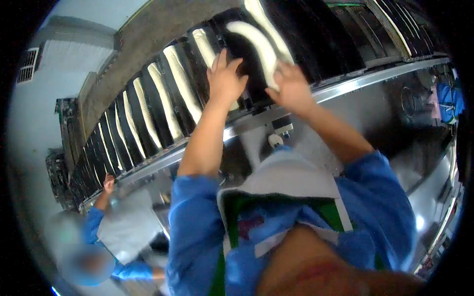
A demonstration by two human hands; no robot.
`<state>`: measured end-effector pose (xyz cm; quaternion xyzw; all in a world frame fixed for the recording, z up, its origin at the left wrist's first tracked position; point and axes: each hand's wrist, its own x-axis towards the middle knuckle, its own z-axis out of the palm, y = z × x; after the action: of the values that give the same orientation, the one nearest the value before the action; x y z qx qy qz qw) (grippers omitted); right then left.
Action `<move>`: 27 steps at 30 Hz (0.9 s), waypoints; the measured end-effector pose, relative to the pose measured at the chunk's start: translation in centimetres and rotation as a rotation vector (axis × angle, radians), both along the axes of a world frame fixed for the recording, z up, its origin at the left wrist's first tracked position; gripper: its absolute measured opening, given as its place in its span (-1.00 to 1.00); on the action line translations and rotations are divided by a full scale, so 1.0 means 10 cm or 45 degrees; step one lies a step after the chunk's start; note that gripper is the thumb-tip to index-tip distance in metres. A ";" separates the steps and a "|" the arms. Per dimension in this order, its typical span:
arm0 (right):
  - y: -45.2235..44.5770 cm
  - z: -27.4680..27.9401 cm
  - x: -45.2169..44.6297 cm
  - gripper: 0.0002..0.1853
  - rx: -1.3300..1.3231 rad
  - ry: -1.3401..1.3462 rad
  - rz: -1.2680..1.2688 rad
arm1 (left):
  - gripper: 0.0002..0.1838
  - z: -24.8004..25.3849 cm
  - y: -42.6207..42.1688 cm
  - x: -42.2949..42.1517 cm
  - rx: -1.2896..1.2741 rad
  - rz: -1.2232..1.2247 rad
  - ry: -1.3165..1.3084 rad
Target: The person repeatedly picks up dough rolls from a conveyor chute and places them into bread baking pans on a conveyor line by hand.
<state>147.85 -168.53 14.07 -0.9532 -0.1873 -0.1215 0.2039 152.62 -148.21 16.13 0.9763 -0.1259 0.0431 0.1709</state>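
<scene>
Long pale strips that look like dough lie in black trays. My left hand [227,81], fingers spread, rests over the lower part of one pale strip [203,45] and hides some of it. My right hand [291,86] is slightly blurred, its thumb and fingers around the near end of a curved pale strip [256,42]. Beside that one, another pale strip [269,24] runs down to the fingers of the same hand.
More strips [180,76] lie in the row of black trays to the left. A metal rail [355,84] runs along the trays' near edge. At the lower left stands a co-worker in blue [94,224], one hand at the rail. Black trays [321,39] continue right.
</scene>
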 end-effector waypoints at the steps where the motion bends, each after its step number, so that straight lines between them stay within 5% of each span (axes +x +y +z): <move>1: 0.11 -0.03 -0.02 -0.59 0.100 0.123 0.066 | -0.47 -0.09 0.11 -0.07 -0.065 0.001 -0.005; 9: 0.67 -0.50 0.74 -0.79 0.351 0.041 0.070 | -0.57 -0.20 1.14 -1.50 -0.137 0.469 0.053; 11: 0.69 -0.41 0.71 -0.80 0.190 0.197 0.253 | -0.57 -0.55 1.44 -2.08 -0.332 0.747 0.151; 12: 0.72 -0.32 0.67 -0.80 0.195 0.193 0.264 | -0.60 -0.52 1.46 -2.34 -0.170 0.794 0.184; 16: 0.72 0.08 0.46 -0.45 -0.452 0.695 0.406 | -0.62 -0.66 1.24 -3.43 -0.152 0.998 0.247; 20: 0.87 -0.09 0.63 -0.48 -0.677 0.695 0.607 | -0.61 -0.67 0.78 -3.78 -0.291 1.174 0.209; 27: 0.80 -0.36 0.63 -0.67 -0.053 0.322 0.398 | -0.59 -0.44 0.29 -3.71 -0.162 1.162 0.011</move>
<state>154.14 -160.50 10.49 -0.9242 -0.3083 0.0363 0.2223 115.56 -145.29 11.77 0.9197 0.3204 0.1175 0.1945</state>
